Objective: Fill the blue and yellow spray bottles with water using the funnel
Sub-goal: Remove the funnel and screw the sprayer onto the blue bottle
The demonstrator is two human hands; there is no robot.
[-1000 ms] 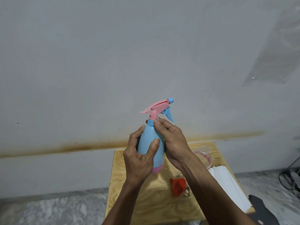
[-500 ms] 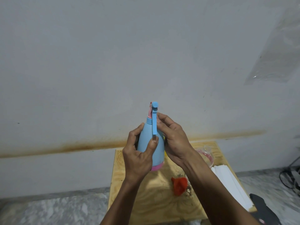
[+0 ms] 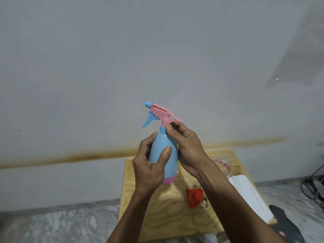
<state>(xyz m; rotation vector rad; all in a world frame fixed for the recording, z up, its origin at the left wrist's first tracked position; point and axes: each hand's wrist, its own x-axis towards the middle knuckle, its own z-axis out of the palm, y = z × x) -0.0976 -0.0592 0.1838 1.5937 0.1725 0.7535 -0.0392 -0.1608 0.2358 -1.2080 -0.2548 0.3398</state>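
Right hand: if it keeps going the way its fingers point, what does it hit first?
The right hand points up-left; its fingers already touch the neck of the blue spray bottle under the pink spray head, so that comes first.

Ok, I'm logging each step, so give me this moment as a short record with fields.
bottle: blue spray bottle, upright, held above the wooden table
spray head: pink spray head on the bottle, nozzle pointing left
left hand: left hand wrapped round the bottle body
right hand: right hand, fingers at the neck collar
funnel: red funnel lying on the table
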